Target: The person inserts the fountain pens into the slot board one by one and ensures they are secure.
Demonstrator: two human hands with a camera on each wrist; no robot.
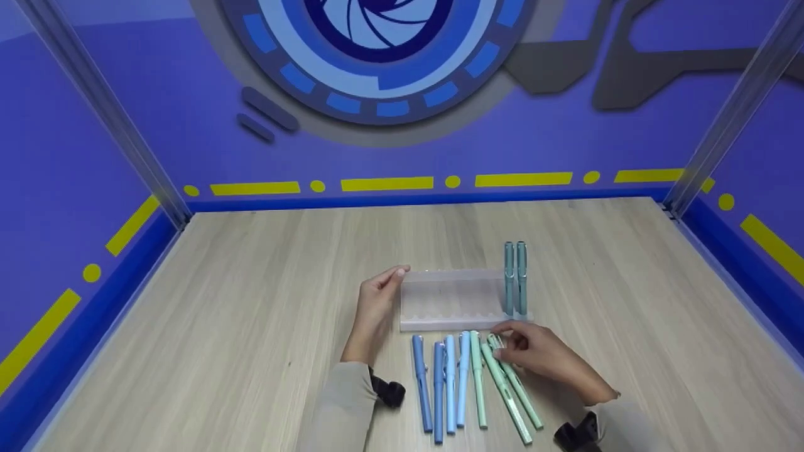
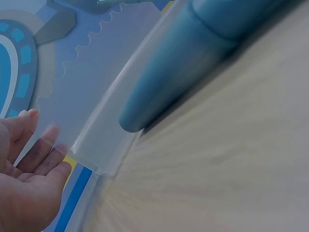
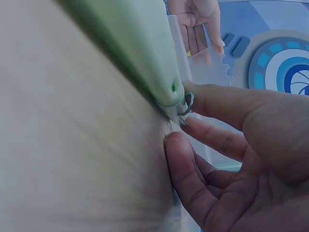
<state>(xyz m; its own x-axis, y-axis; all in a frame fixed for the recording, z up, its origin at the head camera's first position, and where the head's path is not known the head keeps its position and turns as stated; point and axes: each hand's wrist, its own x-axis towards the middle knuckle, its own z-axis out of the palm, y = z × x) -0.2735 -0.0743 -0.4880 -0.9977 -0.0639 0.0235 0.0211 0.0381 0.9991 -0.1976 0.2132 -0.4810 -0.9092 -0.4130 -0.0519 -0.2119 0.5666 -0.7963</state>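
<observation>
My left hand (image 1: 375, 304) grips the left edge of a clear plastic pen stand (image 1: 449, 326); in the left wrist view some fingers show through the stand's clear panel (image 2: 101, 72). Two teal pens (image 1: 515, 279) stand upright at the stand's right end. Below the stand, my right hand (image 1: 543, 355) pinches the top end of the rightmost light green pen (image 1: 526, 402), which lies slanted on the table. Beside it lie two more light green pens (image 1: 478, 389). The right wrist view has a light green pen (image 3: 140, 48) close up, near the thumb and fingers.
Two light blue pens (image 1: 450, 389) and two darker blue pens (image 1: 438, 395) lie in the row to the left of the green ones. All rest on a wood-grain table (image 1: 251, 314). Blue-purple panels (image 1: 377, 163) enclose its back and sides.
</observation>
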